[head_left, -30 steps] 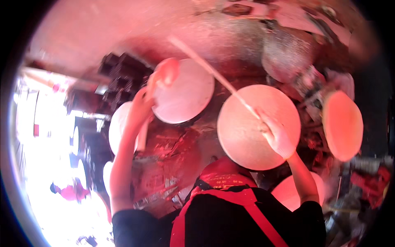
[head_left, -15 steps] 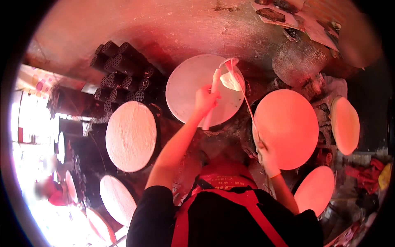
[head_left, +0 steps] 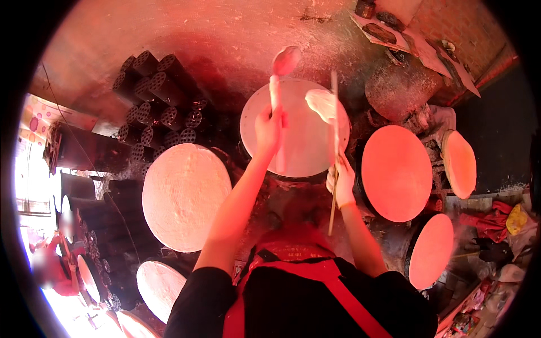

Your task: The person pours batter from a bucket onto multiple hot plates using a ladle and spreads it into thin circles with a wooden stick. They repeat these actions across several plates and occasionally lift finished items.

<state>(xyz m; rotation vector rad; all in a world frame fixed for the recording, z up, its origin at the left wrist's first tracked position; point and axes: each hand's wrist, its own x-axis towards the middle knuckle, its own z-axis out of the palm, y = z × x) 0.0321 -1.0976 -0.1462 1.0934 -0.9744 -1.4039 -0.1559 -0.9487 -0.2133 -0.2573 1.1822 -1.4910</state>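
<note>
A round pale griddle [head_left: 256, 135] sits in front of me. Over it, my left hand [head_left: 269, 132] is closed around a pale rod [head_left: 275, 93] that stands nearly upright in the picture. At the rod's far end shows a rounded, spoon-like head [head_left: 287, 60], slightly blurred. My right hand [head_left: 342, 179] is closed on a long thin stick [head_left: 332, 217], whose far part is smeared by motion over the griddle's right side. Beside that stick is a white, soft-looking patch [head_left: 320, 104]; whether it lies on the griddle or hangs above, I cannot tell.
Other round griddles surround me: one with a white layer [head_left: 187, 197] on the left, reddish-lit ones [head_left: 397, 173] on the right. Black cylindrical briquettes with holes [head_left: 163, 87] are stacked at the back left. Another person [head_left: 56, 265] is at the far left. Red cloth [head_left: 487, 222] lies far right.
The rod in my left hand has moved left and away from me. My right hand has moved left and farther forward, swinging its stick more upright. The view has shifted slightly.
</note>
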